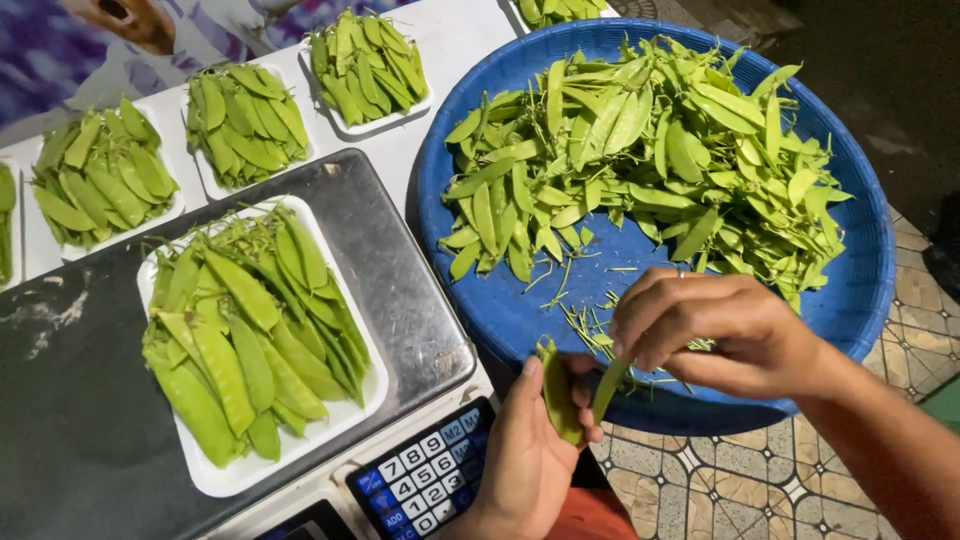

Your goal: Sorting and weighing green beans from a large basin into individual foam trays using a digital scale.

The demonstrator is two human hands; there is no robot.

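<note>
Both hands work over the near rim of a big round blue basket (860, 290) that holds a loose heap of snow peas (650, 150), with thin trimmed strings and stem ends scattered on its bare floor just above the hands. The left hand (525, 460) comes up from the bottom edge, its grip curled shut around a couple of pea pods (558, 395) that stand roughly upright between thumb and fingers. The right hand (715, 335) reaches in from the right, its grip pinched closed on the top end of a slimmer pod (608, 385), which hangs down just beside the pods in the left hand; whether the two bunches touch cannot be told. A ring shows on one right finger. To the left, a weighing scale with a steel platform (400, 290) sits on the white worktop (450, 40), and its keypad (425, 480) lies just beside the left wrist. On the platform rests a white foam tray (225, 475) filled with pods laid lengthwise. Behind the scale, three more filled trays (245, 125) stand in a row on the worktop, with parts of others cut off at the left and top edges. Patterned floor tiles (760, 480) show under the basket.
</note>
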